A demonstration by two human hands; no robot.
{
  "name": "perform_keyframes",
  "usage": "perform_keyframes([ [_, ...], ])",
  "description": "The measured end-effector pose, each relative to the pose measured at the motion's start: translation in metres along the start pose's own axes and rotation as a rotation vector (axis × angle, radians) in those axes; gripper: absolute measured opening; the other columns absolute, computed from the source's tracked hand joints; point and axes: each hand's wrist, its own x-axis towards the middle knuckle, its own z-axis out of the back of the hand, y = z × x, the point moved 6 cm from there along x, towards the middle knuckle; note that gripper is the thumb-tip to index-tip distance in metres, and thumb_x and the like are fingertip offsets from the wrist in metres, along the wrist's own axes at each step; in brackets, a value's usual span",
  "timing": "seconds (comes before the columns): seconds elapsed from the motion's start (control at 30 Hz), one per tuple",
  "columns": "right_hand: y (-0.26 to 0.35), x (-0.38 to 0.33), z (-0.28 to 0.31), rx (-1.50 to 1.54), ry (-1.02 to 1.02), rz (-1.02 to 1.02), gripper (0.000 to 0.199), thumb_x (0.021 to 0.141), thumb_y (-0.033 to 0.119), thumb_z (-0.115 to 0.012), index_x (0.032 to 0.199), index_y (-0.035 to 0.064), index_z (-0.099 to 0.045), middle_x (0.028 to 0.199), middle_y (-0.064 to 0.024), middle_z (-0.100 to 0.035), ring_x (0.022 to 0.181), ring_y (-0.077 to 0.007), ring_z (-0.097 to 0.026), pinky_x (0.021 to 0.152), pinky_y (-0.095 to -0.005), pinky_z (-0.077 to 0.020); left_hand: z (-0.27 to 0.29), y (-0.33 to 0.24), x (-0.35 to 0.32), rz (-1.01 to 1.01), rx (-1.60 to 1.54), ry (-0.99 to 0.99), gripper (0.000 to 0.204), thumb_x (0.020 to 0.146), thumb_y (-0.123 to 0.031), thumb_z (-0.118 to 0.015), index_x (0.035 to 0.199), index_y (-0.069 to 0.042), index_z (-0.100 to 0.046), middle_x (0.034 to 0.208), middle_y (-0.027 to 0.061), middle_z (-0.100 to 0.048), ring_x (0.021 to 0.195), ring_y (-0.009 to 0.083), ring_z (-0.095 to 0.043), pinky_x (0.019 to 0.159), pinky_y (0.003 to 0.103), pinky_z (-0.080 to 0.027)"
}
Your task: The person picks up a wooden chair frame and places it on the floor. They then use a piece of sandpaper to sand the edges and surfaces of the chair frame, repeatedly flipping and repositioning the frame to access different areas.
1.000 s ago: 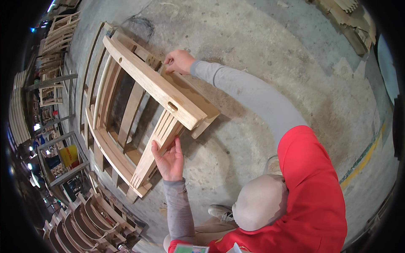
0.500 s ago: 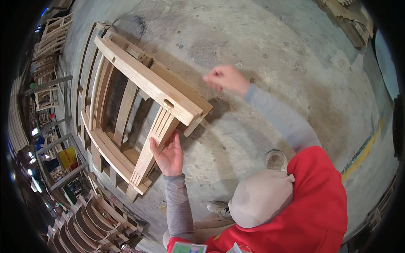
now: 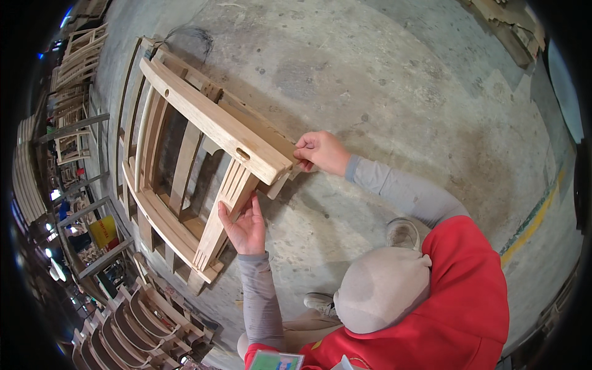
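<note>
Your left hand [image 3: 245, 227] lies open, fingers flat against the grooved leg [image 3: 223, 213] of the wooden chair frame [image 3: 185, 154]. Your right hand [image 3: 320, 151] pinches closed on the end of the top rail [image 3: 213, 123].

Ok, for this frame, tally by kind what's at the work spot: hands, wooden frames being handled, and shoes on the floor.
Bare hands: 2, left hand on the grooved post, right hand at the top rail's end
Pale slatted wooden chair frame: 1
Grey shoes: 2, one by the red sleeve, one lower
Total: 5
</note>
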Motion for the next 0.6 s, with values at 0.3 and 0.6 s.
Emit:
perform_keyframes([
  [0.3,-0.008,-0.007,-0.012,-0.021,-0.06,-0.042,0.022,0.084,0.019,-0.053,0.09,-0.002,-0.056,0.071,-0.0071,-0.059,0.059,-0.0113,-0.056,0.052,-0.0239,-0.0466,0.022,-0.017,-0.038,0.318,0.403,0.126,0.05,0.08,-0.029,-0.058,0.116,0.0,-0.039,0.114,0.0143,-0.047,0.104,0.0266,-0.047,0.095,0.037,-0.035],
  [0.6,-0.041,-0.099,-0.028,-0.374,0.264,-0.33,0.039,0.081,0.008,-0.049,0.118,0.0031,-0.041,0.085,-0.0111,-0.059,0.07,-0.0165,-0.058,0.058,-0.0249,-0.047,0.176,-0.158,-0.233,0.657,1.183,0.371,0.035,0.085,-0.019,-0.049,0.114,-0.001,-0.049,0.117,0.0099,-0.05,0.108,0.0158,-0.045,0.095,0.029,-0.032],
])
